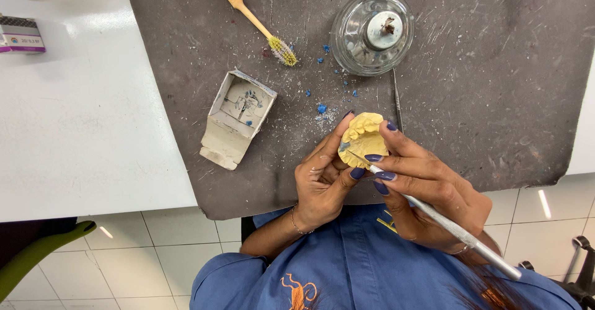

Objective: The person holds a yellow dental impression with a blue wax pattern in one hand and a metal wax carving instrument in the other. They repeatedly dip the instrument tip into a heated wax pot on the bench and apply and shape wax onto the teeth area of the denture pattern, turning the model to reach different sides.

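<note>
A yellow plaster dental cast (361,137) is held over the near edge of the dark grey mat (186,49). My left hand (322,183) cups it from the left and below, thumb against its side. My right hand (427,189) grips a long metal carving tool (458,230) like a pen, its thin tip touching the cast's lower face, while the fingertips also rest on the cast.
On the mat lie a small open cardboard box (237,116), a yellow toothbrush (251,18), a glass burner with a wick (372,32), a thin metal instrument (396,99) and blue wax crumbs (321,108). A white table (68,111) with a small packet (20,35) is at left.
</note>
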Available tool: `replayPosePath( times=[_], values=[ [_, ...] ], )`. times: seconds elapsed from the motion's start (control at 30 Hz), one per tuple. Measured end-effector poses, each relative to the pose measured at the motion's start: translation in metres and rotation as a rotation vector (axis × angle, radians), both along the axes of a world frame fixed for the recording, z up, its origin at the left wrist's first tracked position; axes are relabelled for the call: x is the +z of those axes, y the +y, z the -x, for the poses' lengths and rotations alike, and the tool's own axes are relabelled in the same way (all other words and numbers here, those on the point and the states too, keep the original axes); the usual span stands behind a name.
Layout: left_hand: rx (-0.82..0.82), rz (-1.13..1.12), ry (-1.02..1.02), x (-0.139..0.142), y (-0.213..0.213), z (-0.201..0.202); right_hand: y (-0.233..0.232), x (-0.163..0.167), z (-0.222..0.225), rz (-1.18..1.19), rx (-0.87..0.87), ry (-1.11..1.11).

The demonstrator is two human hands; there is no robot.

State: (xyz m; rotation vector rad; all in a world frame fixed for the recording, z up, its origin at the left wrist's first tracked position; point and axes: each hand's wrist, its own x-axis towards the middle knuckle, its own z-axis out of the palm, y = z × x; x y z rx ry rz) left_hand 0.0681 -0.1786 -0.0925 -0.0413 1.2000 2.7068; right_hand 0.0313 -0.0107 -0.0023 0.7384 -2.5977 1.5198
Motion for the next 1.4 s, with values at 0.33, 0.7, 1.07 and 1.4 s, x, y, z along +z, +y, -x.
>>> replayPosePath(
  times=[0.33,0.7,1.07,1.4],
  values=[
    [-0.003,-0.032,-0.015,0.001,-0.002,0.002,0.002,-0.008,0.001,0.018,0.045,-0.009],
    [0.009,-0.013,-0.011,-0.006,-0.004,0.001,0.000,-0.012,0.004,0.020,0.047,-0.026],
    [0.017,-0.014,-0.017,-0.003,-0.001,0.001,-0.002,-0.017,0.004,0.110,-0.040,0.029],
    [-0.086,-0.282,-0.117,0.003,-0.009,0.004,0.015,-0.032,-0.001,0.455,-0.219,0.117]
  ],
)
